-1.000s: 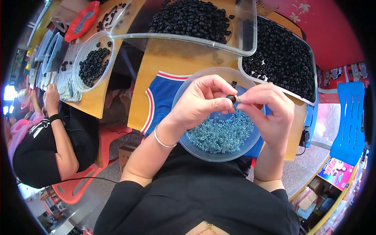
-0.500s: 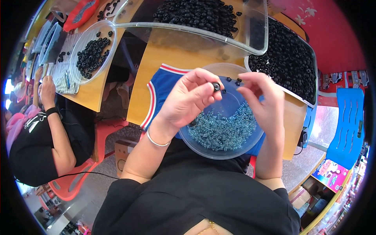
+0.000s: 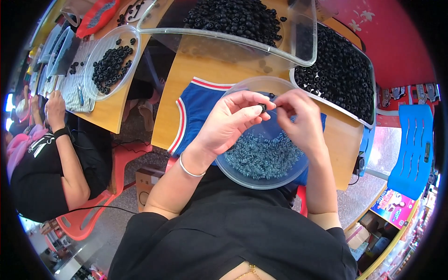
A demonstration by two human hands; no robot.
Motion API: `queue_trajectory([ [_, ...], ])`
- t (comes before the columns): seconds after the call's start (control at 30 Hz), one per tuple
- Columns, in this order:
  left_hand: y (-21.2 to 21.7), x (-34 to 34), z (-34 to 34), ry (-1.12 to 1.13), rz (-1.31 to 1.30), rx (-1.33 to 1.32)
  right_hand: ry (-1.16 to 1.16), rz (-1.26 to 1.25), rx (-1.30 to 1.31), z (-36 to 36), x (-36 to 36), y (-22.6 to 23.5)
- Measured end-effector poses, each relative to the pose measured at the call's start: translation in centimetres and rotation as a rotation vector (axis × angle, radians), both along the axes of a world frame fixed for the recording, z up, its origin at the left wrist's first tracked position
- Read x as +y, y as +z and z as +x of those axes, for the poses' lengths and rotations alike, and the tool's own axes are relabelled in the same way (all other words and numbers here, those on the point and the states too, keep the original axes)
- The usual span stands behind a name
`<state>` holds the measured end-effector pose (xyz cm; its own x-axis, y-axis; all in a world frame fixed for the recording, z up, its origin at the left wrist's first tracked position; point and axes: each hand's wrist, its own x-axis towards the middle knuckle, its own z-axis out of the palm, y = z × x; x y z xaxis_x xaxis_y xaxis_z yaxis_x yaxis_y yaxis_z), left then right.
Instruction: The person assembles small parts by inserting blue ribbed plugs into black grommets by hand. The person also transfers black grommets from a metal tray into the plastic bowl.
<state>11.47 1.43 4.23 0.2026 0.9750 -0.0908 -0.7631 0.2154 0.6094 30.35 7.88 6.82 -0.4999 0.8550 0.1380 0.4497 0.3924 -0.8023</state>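
My left hand (image 3: 226, 116) pinches a small round black part (image 3: 263, 108) between thumb and index finger. Right beside it, my right hand (image 3: 302, 116) has its fingertips drawn together near the part; whatever they hold is hidden. Both hands are above a clear round basin (image 3: 263, 186). A heap of small bluish coil-like pieces (image 3: 263, 156) lies in it, with a few black parts toward its far side. Under the basin, a blue cloth (image 3: 201, 106) with red and white trim covers some of the table.
Ahead stands a clear bin (image 3: 233, 36) heaped with black parts (image 3: 228, 18). A white-rimmed tray (image 3: 338, 109) of more lies at right. At left, a co-worker (image 3: 65, 163) sits by another clear basin (image 3: 87, 79). A blue chair (image 3: 410, 149) is at far right.
My right hand has moved left, closing from a wider pinch to meet the black part. My left hand has stayed nearly in place and still holds the part.
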Motion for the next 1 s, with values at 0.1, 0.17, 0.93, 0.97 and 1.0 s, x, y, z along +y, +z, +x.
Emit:
queue_trajectory([
  [0.1, -0.3, 0.0, 0.2, -0.016, -0.032, -0.025, -0.056, 0.017, 0.249, 0.4, -0.7, 1.0],
  [0.17, -0.3, -0.1, 0.5, -0.017, -0.037, -0.008, -0.073, -0.003, 0.257, 0.6, -1.4, 2.0],
  [0.93, -0.4, -0.1, 1.0, -0.025, 0.055, 0.036, 0.05, 0.341, 0.182, -0.2, -2.4, 2.5],
  [0.97, -0.4, -0.2, 1.0, -0.021, 0.053, 0.037, 0.046, 0.349, 0.169, -0.2, -2.4, 2.5],
  [1.0, -0.5, -0.2, 1.0, -0.018, 0.05, 0.039, 0.042, 0.356, 0.155, -0.2, -2.5, 2.5],
])
